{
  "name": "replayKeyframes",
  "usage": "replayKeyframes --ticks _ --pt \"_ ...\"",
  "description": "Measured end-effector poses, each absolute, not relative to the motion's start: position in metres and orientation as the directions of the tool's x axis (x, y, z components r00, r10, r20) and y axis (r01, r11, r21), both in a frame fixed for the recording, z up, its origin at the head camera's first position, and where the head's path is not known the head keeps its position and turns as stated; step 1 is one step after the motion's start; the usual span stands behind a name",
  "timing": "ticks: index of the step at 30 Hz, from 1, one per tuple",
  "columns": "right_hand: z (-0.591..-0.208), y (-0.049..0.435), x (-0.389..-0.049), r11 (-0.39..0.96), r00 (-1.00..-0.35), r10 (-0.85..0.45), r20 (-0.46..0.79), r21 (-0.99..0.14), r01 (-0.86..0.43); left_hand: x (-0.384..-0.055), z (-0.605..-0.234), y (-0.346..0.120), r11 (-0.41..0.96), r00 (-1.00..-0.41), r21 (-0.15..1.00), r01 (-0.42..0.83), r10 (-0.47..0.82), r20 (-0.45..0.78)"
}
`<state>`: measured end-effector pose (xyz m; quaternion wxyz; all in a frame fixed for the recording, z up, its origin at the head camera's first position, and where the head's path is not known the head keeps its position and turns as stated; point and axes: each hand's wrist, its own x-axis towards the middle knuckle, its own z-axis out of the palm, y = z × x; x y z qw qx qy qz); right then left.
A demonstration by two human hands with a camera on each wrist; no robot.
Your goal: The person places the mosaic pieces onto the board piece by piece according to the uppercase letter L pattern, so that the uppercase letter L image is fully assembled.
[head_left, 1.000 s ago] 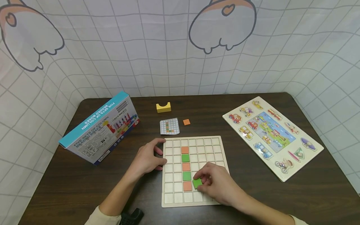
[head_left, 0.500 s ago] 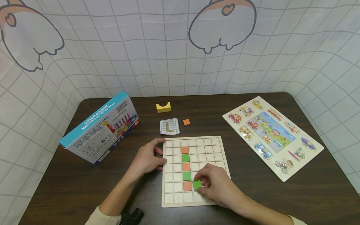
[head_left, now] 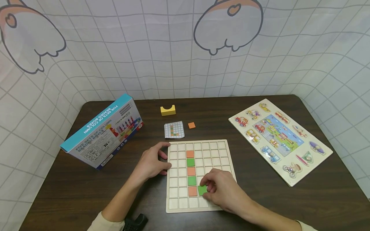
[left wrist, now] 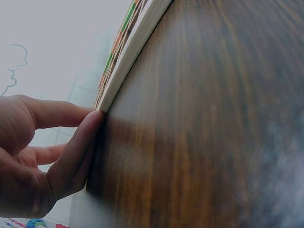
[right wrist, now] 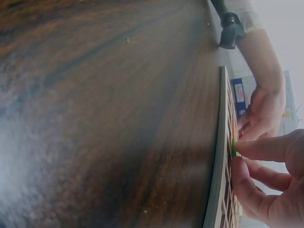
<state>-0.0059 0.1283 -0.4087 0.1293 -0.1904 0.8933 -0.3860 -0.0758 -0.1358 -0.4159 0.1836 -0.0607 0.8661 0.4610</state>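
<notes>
A wooden grid board lies on the table, with orange tiles and green tiles alternating down one column. My right hand pinches another green tile between thumb and fingers, at the cell just right of the lowest orange tile. In the right wrist view, the fingertips meet at this tile's edge, low over the board. My left hand touches the board's left edge with thumb and index finger, spread a little apart. The left wrist view shows those fingertips against the board's side.
Behind the board lie a small pattern card, a loose orange tile and a yellow arched block. A blue and white box stands at the left. A picture puzzle board lies at the right.
The green tile in my right hand has turned from tilted to square with the grid and shifted slightly left into line with the cell. My left hand has stayed still.
</notes>
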Motion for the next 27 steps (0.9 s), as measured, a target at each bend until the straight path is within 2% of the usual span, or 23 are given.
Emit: replayKeyframes --ticks 18,27 --pt "-0.407 0.130 -0.009 0.626 -0.889 -0.450 -0.083 -0.740 -0.247 -0.076 -0.415 -0.136 0.563 -0.922 0.775 -0.285 0.060 -0.383" --pt "-0.404 0.135 -0.030 0.619 -0.900 -0.423 -0.099 -0.758 -0.207 -0.075 -0.414 -0.135 0.563 -0.923 0.778 -0.281 0.063 -0.379"
